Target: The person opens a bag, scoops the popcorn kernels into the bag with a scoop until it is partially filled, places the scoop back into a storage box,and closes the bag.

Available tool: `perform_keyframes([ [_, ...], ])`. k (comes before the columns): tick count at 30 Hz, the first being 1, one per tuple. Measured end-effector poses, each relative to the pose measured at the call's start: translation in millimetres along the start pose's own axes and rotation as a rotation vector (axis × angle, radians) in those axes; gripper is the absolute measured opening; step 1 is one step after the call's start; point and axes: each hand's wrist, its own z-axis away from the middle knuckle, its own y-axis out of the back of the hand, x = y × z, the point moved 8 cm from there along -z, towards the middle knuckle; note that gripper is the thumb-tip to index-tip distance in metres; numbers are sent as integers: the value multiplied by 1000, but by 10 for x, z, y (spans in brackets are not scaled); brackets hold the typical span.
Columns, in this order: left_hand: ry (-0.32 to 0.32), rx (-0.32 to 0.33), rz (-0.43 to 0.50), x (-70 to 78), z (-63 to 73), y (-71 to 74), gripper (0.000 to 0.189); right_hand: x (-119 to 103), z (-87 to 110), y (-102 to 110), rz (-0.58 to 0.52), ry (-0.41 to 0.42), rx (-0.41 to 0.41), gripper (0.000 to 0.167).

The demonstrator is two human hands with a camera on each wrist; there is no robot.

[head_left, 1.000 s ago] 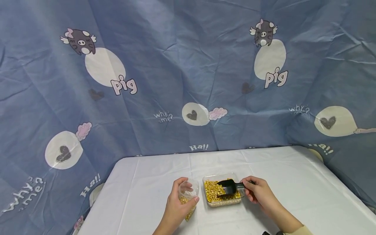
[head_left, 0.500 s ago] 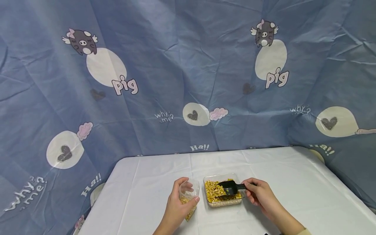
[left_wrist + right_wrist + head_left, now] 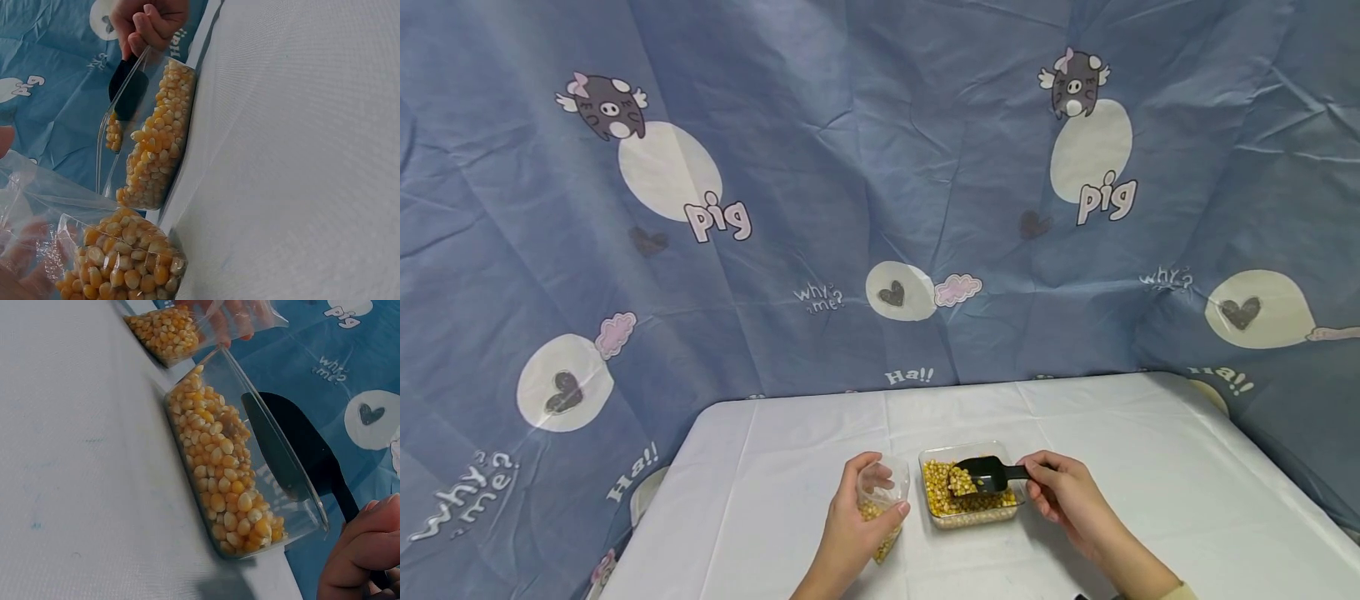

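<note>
My right hand (image 3: 1067,492) grips the handle of a black scoop (image 3: 987,473). A small heap of corn kernels (image 3: 960,481) lies at the front of its blade, which is over a clear rectangular container (image 3: 973,520). In the right wrist view the scoop (image 3: 294,437) sits partly inside the container, above the yellow kernels (image 3: 215,469). To the left, my left hand (image 3: 850,521) holds a clear plastic bag (image 3: 887,475) with its mouth spread wide. Corn kernels (image 3: 125,256) fill the bottom of the bag, which stands on the table close beside the container.
A white cloth covers the table (image 3: 790,467). Behind it hangs a blue curtain (image 3: 820,167) printed with pigs and words, reaching round both sides. The container's clear wall (image 3: 275,437) rises above the corn level.
The scoop has come up out of the corn, now with kernels gathered at its front. My left hand and the bag have stayed in place.
</note>
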Motion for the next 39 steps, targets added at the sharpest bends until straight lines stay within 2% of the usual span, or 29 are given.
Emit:
perform_keyframes([
  [31, 11, -18, 2, -12, -4, -8, 70, -176, 9, -39, -73, 0, -10, 24],
  [39, 9, -19, 8, -1, 0, -7, 69, -307, 36, -144, -67, 41, -47, 25],
])
